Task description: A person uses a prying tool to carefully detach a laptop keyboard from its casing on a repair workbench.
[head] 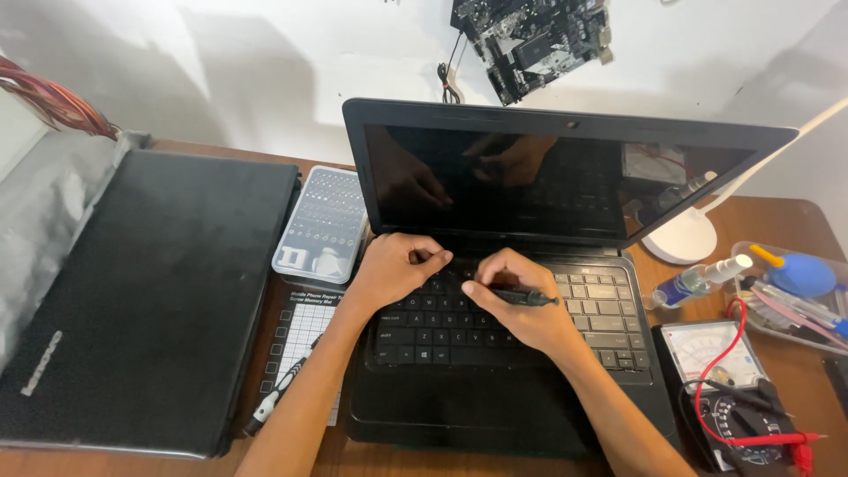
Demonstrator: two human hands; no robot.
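Your right hand (523,305) pinched a slim black screwdriver (523,298) flat over the open matte-black laptop (495,353), across its keyboard. Your left hand (395,268) curled loosely, empty, on the upper keys.

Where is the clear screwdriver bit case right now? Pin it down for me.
In the head view, the clear bit case lies on the desk left of the open laptop, wedged between its screen edge and the closed black laptop, just above the left hand.
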